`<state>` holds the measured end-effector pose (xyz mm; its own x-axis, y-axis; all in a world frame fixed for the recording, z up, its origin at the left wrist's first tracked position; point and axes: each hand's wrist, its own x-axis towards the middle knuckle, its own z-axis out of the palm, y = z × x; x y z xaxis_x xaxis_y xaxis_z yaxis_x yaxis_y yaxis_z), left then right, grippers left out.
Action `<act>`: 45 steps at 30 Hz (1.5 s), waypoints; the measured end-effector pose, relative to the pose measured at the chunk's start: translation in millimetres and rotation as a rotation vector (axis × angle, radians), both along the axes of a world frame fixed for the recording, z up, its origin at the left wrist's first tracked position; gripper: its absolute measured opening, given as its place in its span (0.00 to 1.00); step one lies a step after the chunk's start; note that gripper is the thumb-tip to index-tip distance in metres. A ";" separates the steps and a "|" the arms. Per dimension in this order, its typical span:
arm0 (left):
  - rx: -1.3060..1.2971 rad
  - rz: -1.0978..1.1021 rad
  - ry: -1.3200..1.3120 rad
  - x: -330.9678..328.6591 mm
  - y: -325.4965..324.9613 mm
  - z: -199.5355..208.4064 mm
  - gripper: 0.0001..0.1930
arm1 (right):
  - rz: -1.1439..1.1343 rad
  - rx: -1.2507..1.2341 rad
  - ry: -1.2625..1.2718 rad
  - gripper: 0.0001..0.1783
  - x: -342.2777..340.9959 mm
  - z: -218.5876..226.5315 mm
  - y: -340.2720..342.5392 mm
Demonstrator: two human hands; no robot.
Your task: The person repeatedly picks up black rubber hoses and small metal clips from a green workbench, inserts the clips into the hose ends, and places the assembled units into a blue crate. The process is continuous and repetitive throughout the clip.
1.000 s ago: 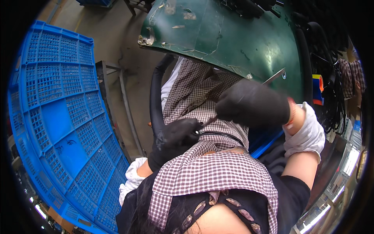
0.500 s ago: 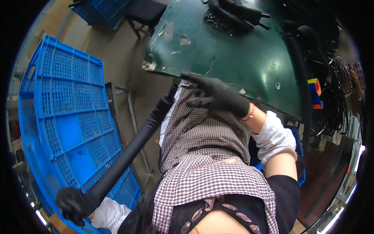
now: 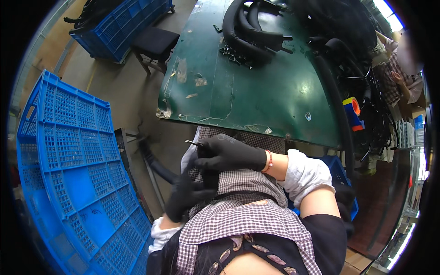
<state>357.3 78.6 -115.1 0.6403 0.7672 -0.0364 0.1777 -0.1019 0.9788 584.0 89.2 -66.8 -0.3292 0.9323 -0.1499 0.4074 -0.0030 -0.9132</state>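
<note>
In front of my apron, my left hand [image 3: 187,197], in a black glove and smeared by motion, closes on a long black padded tube [image 3: 160,170]. The tube slants up and away to the left, and its far end is blurred. Just above, my gloved right hand [image 3: 227,153] lies across my lap with its fingers closed. A thin metal tip [image 3: 192,143] pokes out beyond those fingers; the rest of that thing is hidden. Dark material shows between both hands, and I cannot tell whether it is part of the tube.
A green table [image 3: 270,98] stands ahead, with curved black padded tubes [image 3: 252,36] on it. Blue crates [image 3: 78,160] rise at my left; another crate [image 3: 123,27] and a black stool [image 3: 156,43] are farther off. At right hang black tubes and cables; beyond is another person [image 3: 394,75].
My left hand has come up from the lower left to my lap, and the tube has shifted and turned. My right hand has drawn back from the table edge and closed.
</note>
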 end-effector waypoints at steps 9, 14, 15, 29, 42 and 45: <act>-0.043 0.080 0.084 6.9 26.7 2.1 0.37 | -0.755 0.371 -1.007 0.14 147.8 -22.2 87.8; 0.117 0.146 0.038 10.3 28.4 -3.6 0.35 | -0.716 0.326 -1.059 0.14 185.0 -56.4 109.4; 0.176 0.166 0.035 12.6 29.2 -4.4 0.35 | -0.713 0.333 -1.051 0.14 189.4 -58.6 109.4; 0.408 0.081 0.222 23.5 16.2 8.6 0.13 | 0.126 0.046 -0.079 0.12 11.4 -1.9 -15.4; 0.548 0.146 0.192 28.1 6.8 19.3 0.10 | -0.144 -0.110 0.003 0.20 7.7 -11.7 -34.4; 0.575 0.120 0.160 30.6 7.1 28.3 0.14 | -0.080 -0.299 0.205 0.17 -0.7 -14.1 -37.2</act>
<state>387.9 85.7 -86.8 0.5686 0.7591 0.3169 0.3610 -0.5764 0.7331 583.3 52.0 -80.9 -0.3084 0.8814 -0.3579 0.2041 -0.3061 -0.9299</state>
